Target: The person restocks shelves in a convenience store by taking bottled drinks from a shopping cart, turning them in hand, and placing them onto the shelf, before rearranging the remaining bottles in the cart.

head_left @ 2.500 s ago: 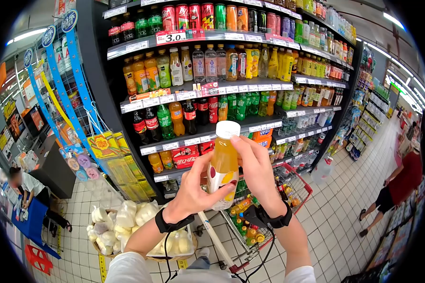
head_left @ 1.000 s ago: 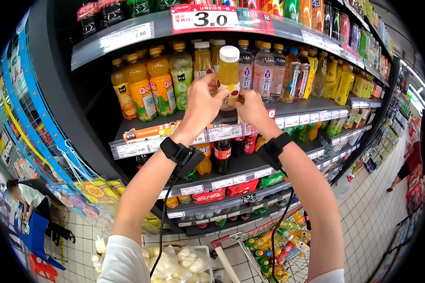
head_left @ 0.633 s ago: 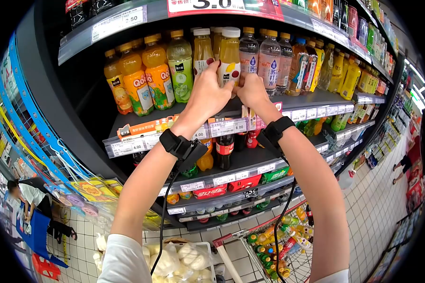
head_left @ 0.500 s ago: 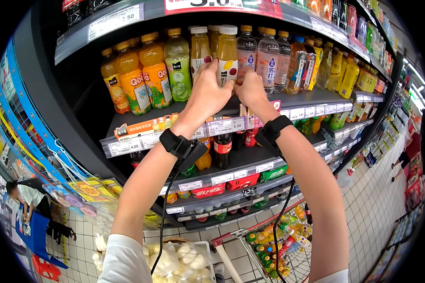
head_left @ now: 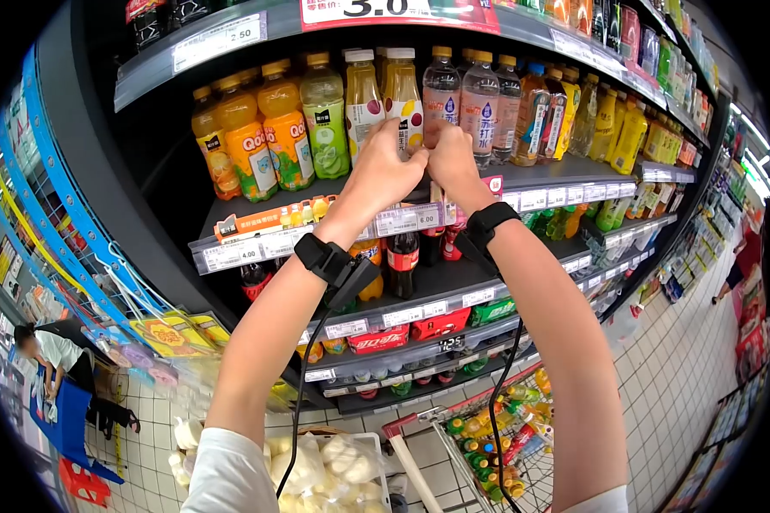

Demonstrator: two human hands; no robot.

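– Currently, where is the juice bottle (head_left: 401, 84)?
– Upright at the shelf (head_left: 573, 168). To its left: a matching bottle (head_left: 363, 90). To its right: a water bottle (head_left: 441, 79). The hands hide its base; contact with the shelf cannot be confirmed.
– State of each hand?
– Left hand (head_left: 388, 164): fingers and thumb gripping the juice bottle's lower part. Right hand (head_left: 451, 154): fingers curled at its right side; whether they grip cannot be told.
– The cart (head_left: 412, 470)?
– Below the juice bottle, carrying assorted drinks (head_left: 488, 470).
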